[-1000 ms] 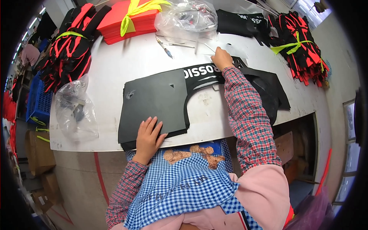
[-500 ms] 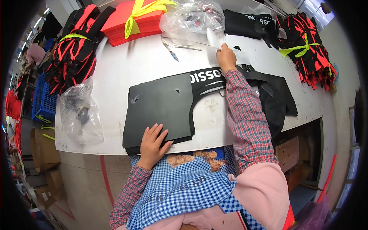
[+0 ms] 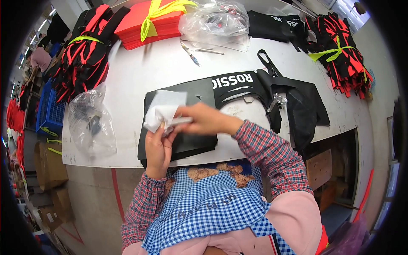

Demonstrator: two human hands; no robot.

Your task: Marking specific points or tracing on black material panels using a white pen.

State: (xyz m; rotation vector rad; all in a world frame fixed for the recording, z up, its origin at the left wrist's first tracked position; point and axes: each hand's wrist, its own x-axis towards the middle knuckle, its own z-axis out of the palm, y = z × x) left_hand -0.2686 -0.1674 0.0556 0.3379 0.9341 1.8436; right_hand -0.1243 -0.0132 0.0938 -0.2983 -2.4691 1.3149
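Note:
Over a stack of dark grey panels [image 3: 199, 140], my left hand [image 3: 159, 148] pinches a crumpled white sheet [image 3: 166, 102] from below, fingers closed. My right hand [image 3: 202, 119] is closed on the sheet's right side with a slim white piece, which may be part of it. Right of the stack lies a black piece with white lettering [image 3: 233, 80]. Silver scissors [image 3: 277, 100] lie on black fabric pieces [image 3: 301, 117] further right, with a black strap [image 3: 268, 61] above them.
The white table [image 3: 106, 159] holds bundled black-red straps [image 3: 87, 55], [image 3: 342, 63], red sheets [image 3: 140, 23], clear bags [image 3: 214, 23], [image 3: 89, 123], black folded fabric [image 3: 272, 27] and pens [image 3: 191, 55]. A blue crate [image 3: 51, 110] and cardboard boxes [image 3: 51, 165] stand left.
My right hand has come from the back of the table down-left with the white sheet. My left hand has risen off the panels' front edge and taken hold of the sheet.

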